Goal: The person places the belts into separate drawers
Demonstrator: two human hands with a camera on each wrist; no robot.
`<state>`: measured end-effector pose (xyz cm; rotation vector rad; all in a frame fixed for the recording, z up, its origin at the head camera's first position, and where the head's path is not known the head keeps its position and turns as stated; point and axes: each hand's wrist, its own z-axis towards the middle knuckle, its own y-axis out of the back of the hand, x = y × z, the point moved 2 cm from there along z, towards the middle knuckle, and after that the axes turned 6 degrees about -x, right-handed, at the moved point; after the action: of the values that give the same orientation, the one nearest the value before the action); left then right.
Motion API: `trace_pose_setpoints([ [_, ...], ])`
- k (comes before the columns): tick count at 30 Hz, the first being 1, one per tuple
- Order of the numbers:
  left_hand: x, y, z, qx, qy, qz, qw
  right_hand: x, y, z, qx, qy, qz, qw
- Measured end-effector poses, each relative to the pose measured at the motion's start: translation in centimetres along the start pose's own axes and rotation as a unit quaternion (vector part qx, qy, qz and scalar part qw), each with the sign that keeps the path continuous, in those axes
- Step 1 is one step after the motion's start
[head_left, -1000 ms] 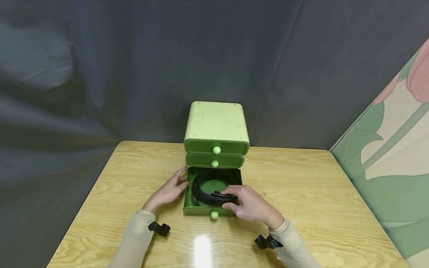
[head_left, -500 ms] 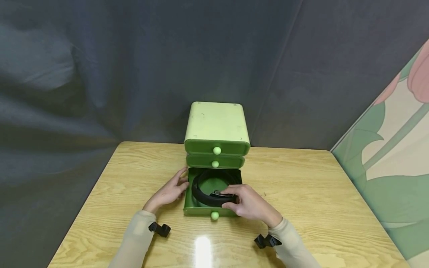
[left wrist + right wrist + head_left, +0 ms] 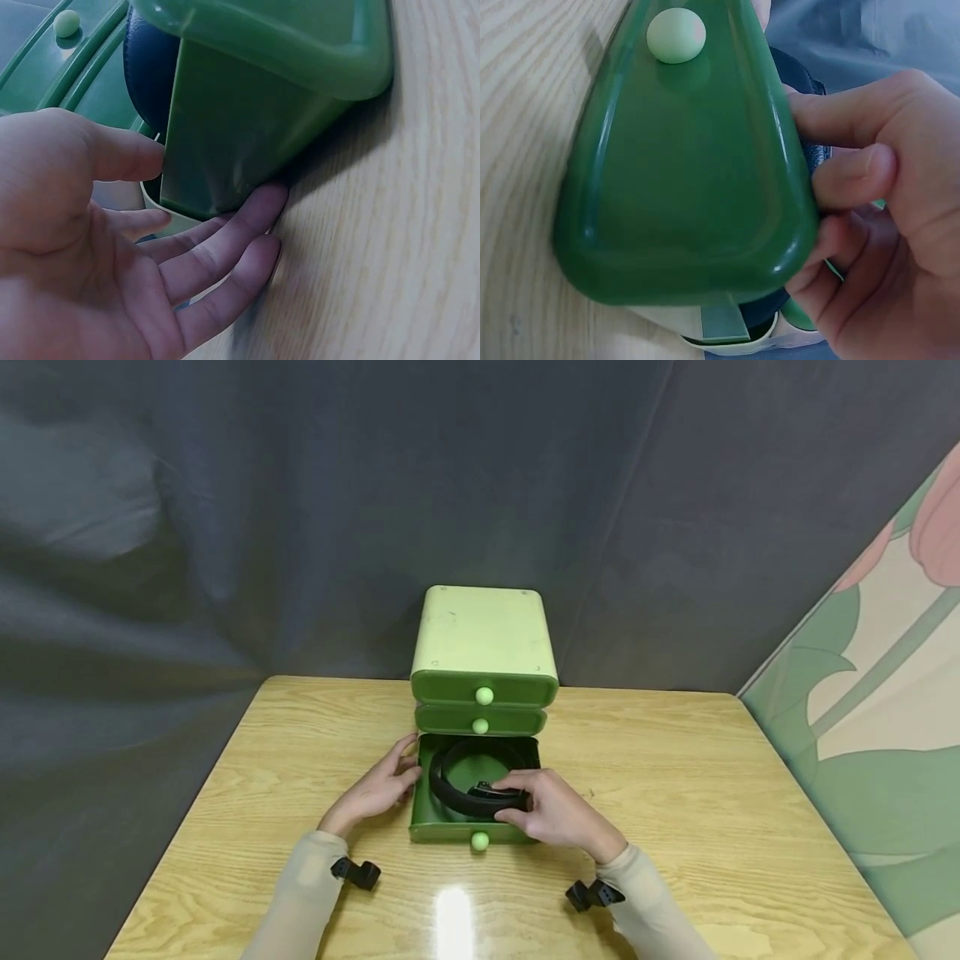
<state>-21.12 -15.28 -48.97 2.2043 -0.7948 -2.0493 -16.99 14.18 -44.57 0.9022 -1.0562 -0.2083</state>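
A small drawer cabinet (image 3: 483, 631) has a pale green body and dark green fronts with round knobs. Its bottom drawer (image 3: 442, 833) is pulled out. Inside lies a coiled black belt (image 3: 450, 793), with a buckle (image 3: 487, 790) showing at the inner right of the coil. My right hand (image 3: 558, 814) reaches over the drawer's right front corner and pinches the coil between thumb and fingers. My left hand (image 3: 378, 789) rests at the drawer's left side. In the left wrist view its thumb touches the drawer wall (image 3: 225, 135), and the fairly straight fingers lie by the cabinet's lower edge.
The cabinet stands on a wooden table (image 3: 675, 810) near its back edge. Behind hangs a dark grey curtain (image 3: 360, 510). A wall panel with a flower pattern (image 3: 885, 710) closes off the right side. The upper two drawers (image 3: 450, 689) are closed.
My right hand has shifted very slightly to the left and away from me, still pinching the belt. The left hand and the drawer look unchanged.
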Motion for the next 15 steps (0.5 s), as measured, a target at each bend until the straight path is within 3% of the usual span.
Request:
trace_pose_setpoints([
  [8,-0.45,0.00,-0.21,-0.005,-0.005,0.001,1.0000,-0.35,-0.38,0.31,0.002,-0.011,0.030,0.9995],
  [15,-0.34,-0.21,-0.26,-0.006,-0.003,0.002,1.0000,-0.72,-0.67,0.93,0.009,-0.024,0.017,0.9995],
])
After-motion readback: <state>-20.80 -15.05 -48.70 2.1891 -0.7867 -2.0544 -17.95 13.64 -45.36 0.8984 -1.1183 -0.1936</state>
